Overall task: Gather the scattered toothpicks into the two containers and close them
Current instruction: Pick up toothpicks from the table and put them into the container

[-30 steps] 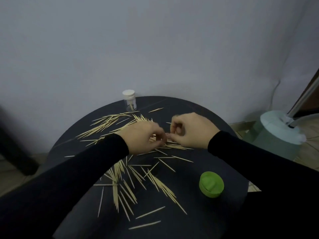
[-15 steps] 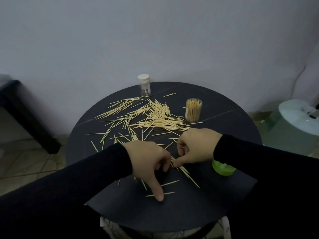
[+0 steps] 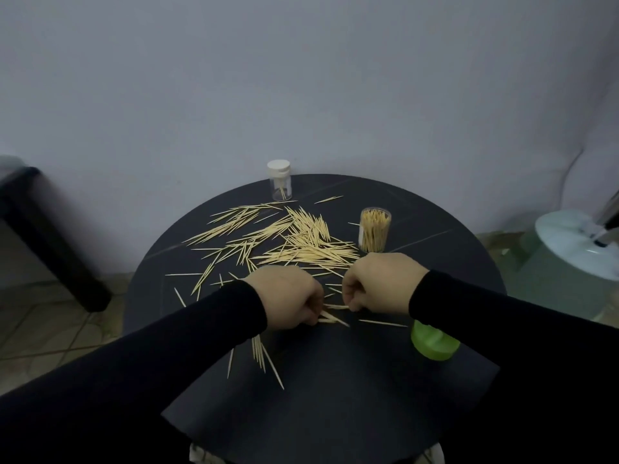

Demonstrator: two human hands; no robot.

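Observation:
Scattered toothpicks (image 3: 301,242) cover the far half of the round black table (image 3: 335,396), with a few more near my hands. My left hand (image 3: 288,301) has its fingers curled and pinches a small bundle of toothpicks (image 3: 331,319) against the table. My right hand (image 3: 382,284), close beside it, pinches a toothpick at its fingertips. An open clear container (image 3: 374,234) stands packed with upright toothpicks just beyond my right hand. A second clear container with a white cap (image 3: 279,179) stands at the table's far edge, nearly empty. A green lid (image 3: 433,341) lies by my right wrist.
A pale wall rises right behind the table. A dark piece of furniture (image 3: 50,242) stands on the tiled floor at left. A pale green and white fan base (image 3: 576,242) sits on the floor at right.
My left hand pulled its extended finger back and now curls on a bundle of toothpicks. Both hands sit closer together than a second ago. The view has tilted up, bringing the open container into sight.

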